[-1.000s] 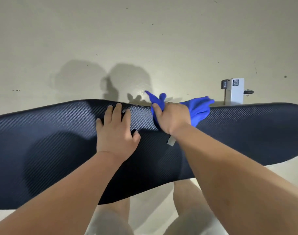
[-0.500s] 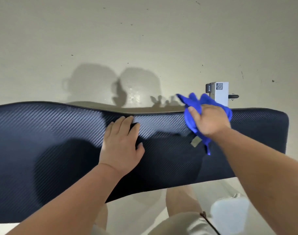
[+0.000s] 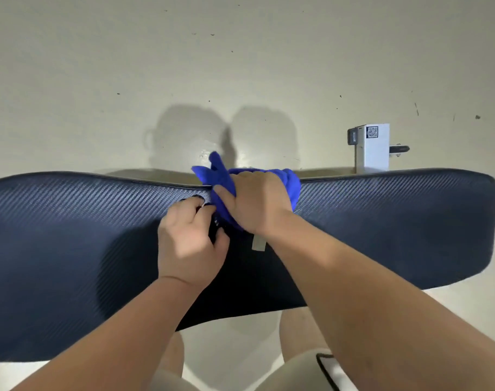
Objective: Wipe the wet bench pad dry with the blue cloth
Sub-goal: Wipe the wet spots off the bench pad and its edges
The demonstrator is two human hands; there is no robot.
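Cloth (image 3: 222,180), blue, bunched in right hand (image 3: 259,203) on weave-textured bench pad (image 3: 381,218).

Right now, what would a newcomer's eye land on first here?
The bright blue cloth, bunched under the right hand at the pad's far edge, mid-frame. Next, the long dark pad itself, spanning the picture, with the left hand curled on it beside the cloth. A white box with a QR code stands behind the pad, right.

The bench pad (image 3: 71,235) runs off the left edge.
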